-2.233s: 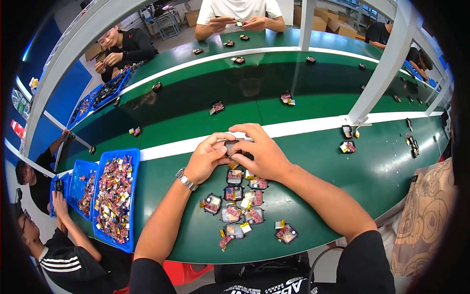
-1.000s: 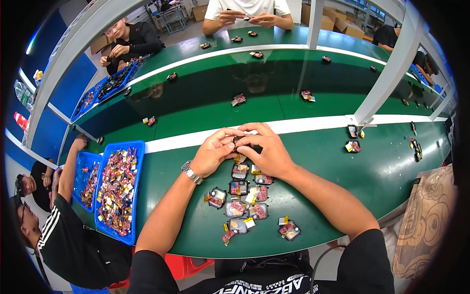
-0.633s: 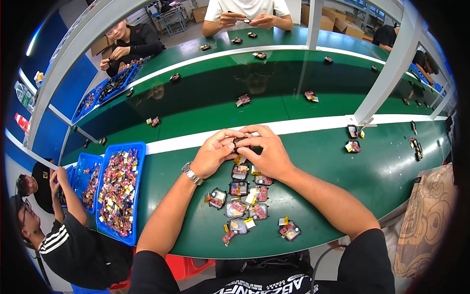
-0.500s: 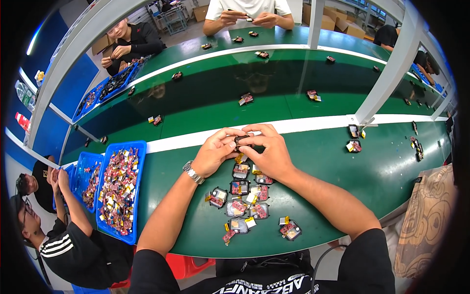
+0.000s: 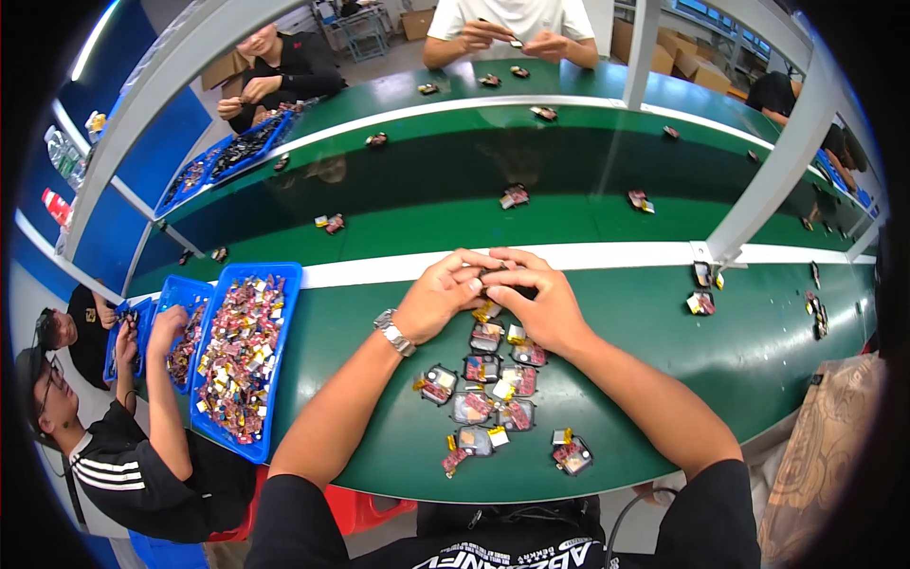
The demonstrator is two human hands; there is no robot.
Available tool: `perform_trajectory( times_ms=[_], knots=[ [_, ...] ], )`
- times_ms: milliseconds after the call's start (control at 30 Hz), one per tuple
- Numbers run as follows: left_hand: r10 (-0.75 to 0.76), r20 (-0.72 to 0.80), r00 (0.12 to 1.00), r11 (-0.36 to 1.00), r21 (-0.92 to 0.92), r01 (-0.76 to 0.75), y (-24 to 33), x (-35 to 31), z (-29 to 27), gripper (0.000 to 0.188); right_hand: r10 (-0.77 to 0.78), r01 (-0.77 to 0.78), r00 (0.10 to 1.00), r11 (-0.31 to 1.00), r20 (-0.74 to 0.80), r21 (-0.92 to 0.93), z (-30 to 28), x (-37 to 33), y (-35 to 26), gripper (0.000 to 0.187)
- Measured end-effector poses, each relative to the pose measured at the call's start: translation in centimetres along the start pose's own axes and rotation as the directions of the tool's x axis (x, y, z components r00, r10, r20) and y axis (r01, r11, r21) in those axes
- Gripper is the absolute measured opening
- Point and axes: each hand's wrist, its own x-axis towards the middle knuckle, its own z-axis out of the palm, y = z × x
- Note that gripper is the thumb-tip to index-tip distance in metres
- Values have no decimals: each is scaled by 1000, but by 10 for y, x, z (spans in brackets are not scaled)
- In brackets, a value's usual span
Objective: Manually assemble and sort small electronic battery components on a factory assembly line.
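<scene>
Both my hands meet over the near green bench, close to its white edge strip. My left hand [image 5: 438, 300], with a metal watch at the wrist, and my right hand [image 5: 542, 302] have their fingers closed round a small black plastic casing [image 5: 491, 278]. Fingers hide most of that casing. Just below the hands, several open black casings [image 5: 471, 408] lie in a loose cluster, with red circuit boards and white-and-yellow battery packs. One more casing [image 5: 572, 455] sits apart at the cluster's right, nearer the bench's front edge.
A blue tray [image 5: 296, 313] heaped with red boards and batteries stands left of my arm, beside a second blue tray [image 5: 201, 296]. Casings [image 5: 701, 302] lie right, near a grey post [image 5: 749, 209]. The conveyor belt [image 5: 417, 223] carries spaced units. Co-workers sit left and opposite.
The whole view has shifted, so bench and units appear farther right. My fingers cover more of the casing now. The left co-worker's one hand has gone to the second blue tray.
</scene>
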Motion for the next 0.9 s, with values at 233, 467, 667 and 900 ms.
perform_trajectory(
  times_ms=[233,467,667,900],
  knots=[
    [-25,14,1000,999,-35,25,-4,-1,0,27,70,-68,996,997,54,-33,-5,-3,-2,22],
    [29,2,1000,999,17,-29,1,-2,0,24,-135,143,989,980,65,-140,-6,1,-9,24],
    [45,-9,999,997,-62,-46,-4,-1,-6,26,-189,186,982,958,10,-217,-1,1,-7,23],
    [9,-26,1000,1000,-20,-9,-1,1,-4,30,-205,200,979,961,-4,-190,-2,2,-4,20]
  ],
)
